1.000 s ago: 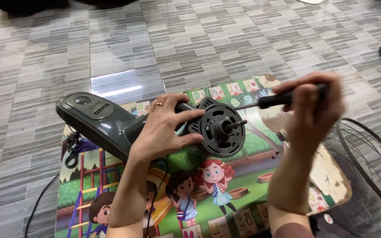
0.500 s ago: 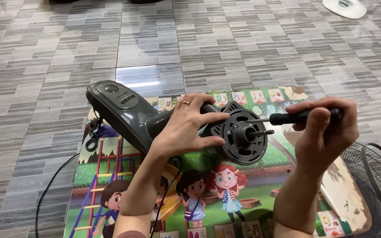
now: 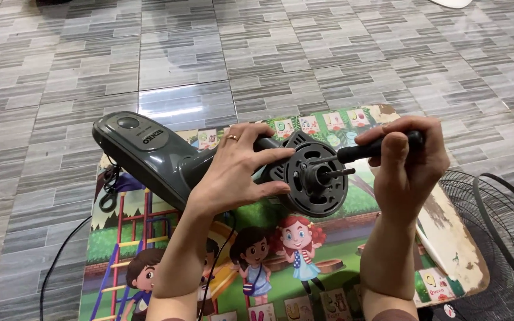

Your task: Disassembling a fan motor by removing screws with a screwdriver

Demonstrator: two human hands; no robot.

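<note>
Glossy grey plastic fan body – worn, peeling printed mat – black wire grille – shiny tiled floor.

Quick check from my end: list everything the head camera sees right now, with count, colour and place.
fan body: one, dark grey, lying on the mat, motor end to the right
motor face: one, black, round, shaft pointing right
screwdriver: one, black handle, tip at the motor face
play mat: one, colourful cartoon print, on the floor
fan guard: one, black wire, right edge
power cord: one, black, left of mat
tiled floor: grey
left hand: grips the fan body, ring on one finger
right hand: holds the screwdriver
</note>
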